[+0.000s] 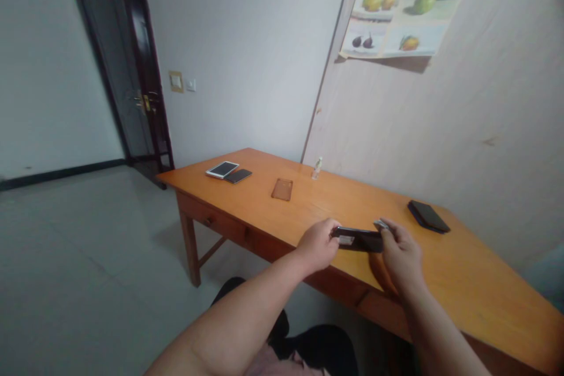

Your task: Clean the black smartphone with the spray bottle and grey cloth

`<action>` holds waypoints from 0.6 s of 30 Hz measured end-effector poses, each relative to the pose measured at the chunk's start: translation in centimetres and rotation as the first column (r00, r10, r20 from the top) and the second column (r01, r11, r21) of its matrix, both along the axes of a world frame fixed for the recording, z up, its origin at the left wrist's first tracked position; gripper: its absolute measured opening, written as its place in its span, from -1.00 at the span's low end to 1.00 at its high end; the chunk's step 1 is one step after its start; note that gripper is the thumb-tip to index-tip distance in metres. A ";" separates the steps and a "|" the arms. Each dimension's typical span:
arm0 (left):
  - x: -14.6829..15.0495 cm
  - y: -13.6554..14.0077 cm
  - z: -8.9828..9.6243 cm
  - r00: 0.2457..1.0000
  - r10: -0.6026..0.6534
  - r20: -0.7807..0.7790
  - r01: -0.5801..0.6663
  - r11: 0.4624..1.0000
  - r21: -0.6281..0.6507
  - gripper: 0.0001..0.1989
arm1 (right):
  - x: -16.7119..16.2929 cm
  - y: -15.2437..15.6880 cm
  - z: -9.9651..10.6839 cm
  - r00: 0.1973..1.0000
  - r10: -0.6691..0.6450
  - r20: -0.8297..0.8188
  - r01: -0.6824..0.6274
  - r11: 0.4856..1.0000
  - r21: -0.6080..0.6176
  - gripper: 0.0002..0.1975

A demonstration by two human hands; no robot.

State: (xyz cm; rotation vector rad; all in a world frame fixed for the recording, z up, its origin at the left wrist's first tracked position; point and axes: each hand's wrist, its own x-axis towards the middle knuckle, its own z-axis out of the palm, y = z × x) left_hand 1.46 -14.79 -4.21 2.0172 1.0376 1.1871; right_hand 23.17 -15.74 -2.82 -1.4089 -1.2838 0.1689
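Over the table's near edge, a dark glossy phone [362, 241] is held level, its face bearing a pale rectangular reflection or label. My left hand [318, 245] is closed around its left end. At the other end is my right hand [403, 255], with thumb and fingers pinched on a small pale, flat piece [379, 224] just above the phone's corner. What that piece is, I cannot make out. Whether the right fingers also grip the phone is unclear. Farther back on the table lies a brown, translucent phone case [282, 189].
The wooden table [251, 211] has drawers along its front. A white-framed tablet [222, 169] and a dark flat device [238, 175] touch at the far left. A small clear bottle [317, 168] stands near the wall. A dark, flat wallet-like item [429, 216] lies at the right.
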 end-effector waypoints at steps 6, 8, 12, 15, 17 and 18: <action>-0.2 0.1 0.3 1.000 -0.008 -0.018 0.008 1.000 0.023 -0.86 | -1.6 -2.5 -1.3 0.860 -0.054 0.507 0.007 0.996 0.094 -0.62; -0.3 0.1 0.5 1.000 -0.019 -0.019 0.020 0.999 0.033 -0.89 | -3.1 -3.2 -1.6 0.802 -0.012 0.598 -0.058 0.993 0.099 -0.60; -0.5 0.0 0.7 1.000 -0.023 -0.018 0.024 0.998 0.056 -0.84 | -4.7 -4.0 -1.7 0.712 0.146 0.687 -0.205 0.979 0.005 -0.54; -0.7 -0.2 0.8 1.000 -0.008 -0.018 0.009 0.998 0.069 -0.84 | -3.5 -4.1 -1.6 0.803 0.080 0.590 -0.106 0.994 0.009 -0.56; -0.7 -0.3 0.9 1.000 -0.003 -0.020 0.004 0.997 0.079 -0.84 | -2.3 -4.0 -1.2 0.882 -0.017 0.470 0.007 1.000 0.023 -0.58; -0.7 -0.4 1.0 1.000 -0.003 -0.023 0.005 0.996 0.084 -0.84 | -1.7 -3.9 -0.9 0.910 -0.061 0.409 0.057 0.998 0.020 -0.59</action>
